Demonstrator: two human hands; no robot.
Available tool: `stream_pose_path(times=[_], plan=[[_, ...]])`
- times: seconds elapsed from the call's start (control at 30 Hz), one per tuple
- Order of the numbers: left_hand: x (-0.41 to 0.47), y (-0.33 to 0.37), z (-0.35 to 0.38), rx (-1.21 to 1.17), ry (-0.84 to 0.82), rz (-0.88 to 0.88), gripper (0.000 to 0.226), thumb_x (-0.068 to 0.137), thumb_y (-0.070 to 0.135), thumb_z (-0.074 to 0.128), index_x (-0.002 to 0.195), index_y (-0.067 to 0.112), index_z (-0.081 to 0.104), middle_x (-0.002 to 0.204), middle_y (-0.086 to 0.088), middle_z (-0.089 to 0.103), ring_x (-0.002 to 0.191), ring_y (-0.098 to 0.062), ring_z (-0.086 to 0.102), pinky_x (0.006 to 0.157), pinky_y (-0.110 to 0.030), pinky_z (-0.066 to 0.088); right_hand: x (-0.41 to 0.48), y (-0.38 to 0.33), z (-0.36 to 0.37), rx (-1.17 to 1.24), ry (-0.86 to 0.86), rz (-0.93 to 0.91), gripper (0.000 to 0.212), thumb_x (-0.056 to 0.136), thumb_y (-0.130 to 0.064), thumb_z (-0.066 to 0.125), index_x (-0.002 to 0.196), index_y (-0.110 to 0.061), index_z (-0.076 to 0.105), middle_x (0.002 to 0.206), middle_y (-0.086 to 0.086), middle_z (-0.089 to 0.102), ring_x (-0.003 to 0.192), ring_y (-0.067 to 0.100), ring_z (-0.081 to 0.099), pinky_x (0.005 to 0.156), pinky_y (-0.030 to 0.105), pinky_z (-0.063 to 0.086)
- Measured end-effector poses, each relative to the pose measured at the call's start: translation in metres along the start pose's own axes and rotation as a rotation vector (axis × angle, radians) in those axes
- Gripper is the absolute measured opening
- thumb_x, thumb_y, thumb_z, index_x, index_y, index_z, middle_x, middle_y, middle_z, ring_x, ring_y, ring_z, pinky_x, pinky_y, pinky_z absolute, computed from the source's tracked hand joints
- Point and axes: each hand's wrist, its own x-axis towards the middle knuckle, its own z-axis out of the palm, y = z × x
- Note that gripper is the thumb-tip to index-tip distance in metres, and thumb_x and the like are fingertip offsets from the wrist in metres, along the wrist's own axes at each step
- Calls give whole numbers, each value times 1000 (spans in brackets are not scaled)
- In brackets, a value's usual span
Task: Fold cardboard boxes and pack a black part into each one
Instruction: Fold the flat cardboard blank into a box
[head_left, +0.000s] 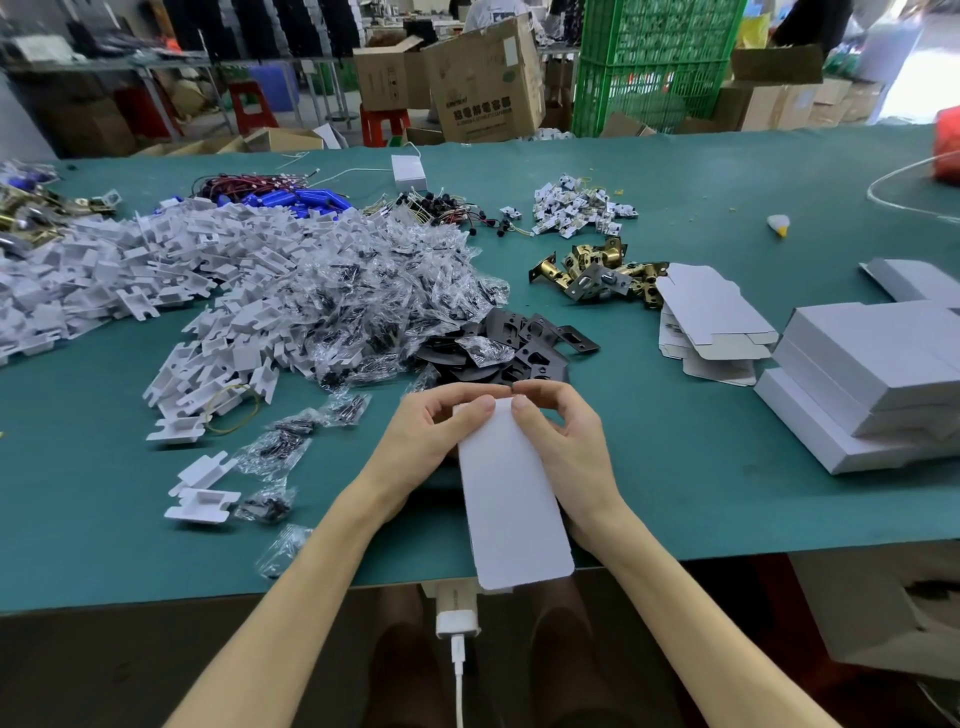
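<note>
So the person is holding one long white cardboard box (514, 509) right at the near edge of the green desk (701, 467). Its near end is hanging just past that edge. The left hand (431, 436) is gripping the far end from one side and the right hand (561, 441) from the other, with fingers curled over the top end, so I'm guessing they're working the end flap. I can't tell whether a part is already sitting inside. The pile of black parts (519, 343) is lying just beyond the hands, and it's looking pretty full. Flat box blanks (711, 322) are waiting to the right, next to a stack of closed white boxes (872, 374) that may be finished ones. With that many blanks and parts sitting there, I'm reckoning there's plenty left to fold and pack.
</note>
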Motion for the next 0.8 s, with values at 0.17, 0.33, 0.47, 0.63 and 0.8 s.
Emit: stream_pose_path(times=[0.17, 0.33, 0.47, 0.63, 0.8], plan=[[1, 1, 0, -38, -3, -22, 21, 103, 21, 64, 114, 15, 80, 105, -17, 77, 85, -17, 69, 70, -25, 58, 1, 2, -2, -36, 68, -6, 5, 99, -18, 65, 102, -14, 66, 96, 0, 70, 70, 5, 64, 57, 23, 53], [0, 1, 0, -53, -19, -32, 22, 104, 22, 62, 115, 16, 81, 100, -14, 78, 82, -17, 70, 69, -25, 58, 1, 1, -2, -39, 56, -9, 5, 99, -17, 64, 101, -13, 64, 96, 0, 69, 72, 7, 64, 59, 24, 53], [1, 0, 1, -48, 9, -35, 23, 106, 25, 58, 114, 20, 80, 100, -15, 77, 83, -19, 70, 70, -29, 59, 1, -2, 0, -2, 59, 15, 11, 102, -23, 60, 102, -14, 66, 89, -6, 70, 72, 5, 63, 59, 22, 51], [1, -1, 0, -35, 53, -19, 22, 105, 25, 60, 109, 25, 81, 103, -22, 75, 80, -19, 69, 66, -28, 56, -1, -4, 2, -6, 28, 9, 19, 106, -26, 53, 103, -15, 68, 88, -4, 72, 75, 7, 63, 63, 23, 50], [3, -3, -1, -32, 82, -21, 21, 105, 26, 61, 106, 26, 82, 97, -22, 75, 73, -19, 67, 58, -23, 54, -1, -5, 1, -24, 7, 11, 17, 106, -21, 53, 107, -20, 69, 94, -3, 73, 79, 10, 65, 64, 27, 52]])
